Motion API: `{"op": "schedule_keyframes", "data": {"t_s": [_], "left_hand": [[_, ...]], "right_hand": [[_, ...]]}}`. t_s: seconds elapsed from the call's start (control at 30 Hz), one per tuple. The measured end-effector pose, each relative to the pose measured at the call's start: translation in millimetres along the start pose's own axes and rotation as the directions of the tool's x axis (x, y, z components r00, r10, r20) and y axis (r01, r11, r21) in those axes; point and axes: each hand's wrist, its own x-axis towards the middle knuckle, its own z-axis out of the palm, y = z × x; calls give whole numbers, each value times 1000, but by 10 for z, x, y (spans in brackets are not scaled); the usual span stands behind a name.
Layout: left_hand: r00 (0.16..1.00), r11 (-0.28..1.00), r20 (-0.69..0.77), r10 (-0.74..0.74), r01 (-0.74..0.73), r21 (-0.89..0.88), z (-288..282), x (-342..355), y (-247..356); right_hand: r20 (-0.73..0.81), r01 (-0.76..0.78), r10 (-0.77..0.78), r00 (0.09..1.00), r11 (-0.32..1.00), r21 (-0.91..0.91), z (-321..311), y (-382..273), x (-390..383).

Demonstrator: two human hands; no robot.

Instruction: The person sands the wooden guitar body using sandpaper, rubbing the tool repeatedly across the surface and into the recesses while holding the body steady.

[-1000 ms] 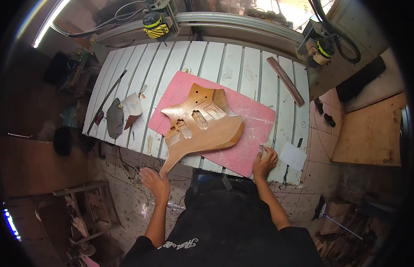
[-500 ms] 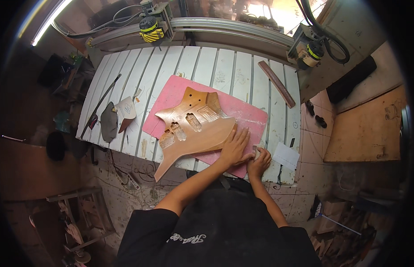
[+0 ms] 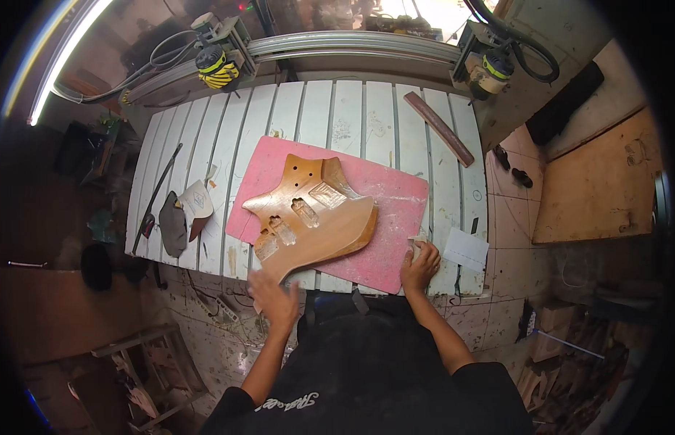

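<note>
An unfinished wooden guitar body [image 3: 330, 225] with routed cavities and several drilled holes lies on a pink mat [image 3: 399, 196] atop the slatted white table. My left hand [image 3: 274, 299], slightly blurred, is open over the tapered lower-left end of the body and hides its tip. Whether it touches the wood I cannot tell. At the mat's lower right edge, my right hand [image 3: 421, 267] has its fingers curled. A small pale piece [image 3: 419, 238] shows at its fingertips; its kind is unclear.
A dark wooden strip [image 3: 439, 129] lies at the far right, and a white sheet [image 3: 466, 249] beside my right hand. Left of the mat are a cap [image 3: 197, 201], a grey cloth-like piece [image 3: 172, 226] and a thin dark rod [image 3: 162, 185]. A machine rail [image 3: 352, 47] spans behind the table.
My left hand has left the body's right edge and swung left to its tapered end. My right hand stays by the mat's edge. The whole view has shifted slightly.
</note>
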Motion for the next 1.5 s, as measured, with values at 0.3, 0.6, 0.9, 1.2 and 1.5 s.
{"op": "schedule_keyframes", "data": {"t_s": [0.3,0.6,0.9,1.2,1.5], "left_hand": [[685,665,68,726,-673,-323,431,967,2486],[637,628,-16,771,-764,-149,413,1177,2299],[988,992,90,122,-117,-56,-71,681,-18],[984,985,175,-27,56,-161,-43,591,466],[327,567,465,823,-542,-621,232,1019,2750]], "right_hand": [[-54,44,-43,998,999,7,18,9,51],[-18,30,-29,999,1000,7,14,39,37],[6,39,-39,999,999,14,20,17,13],[10,6,-6,1000,1000,-24,46,71,9],[-45,75,-75,996,997,3,111,48,40]]}}
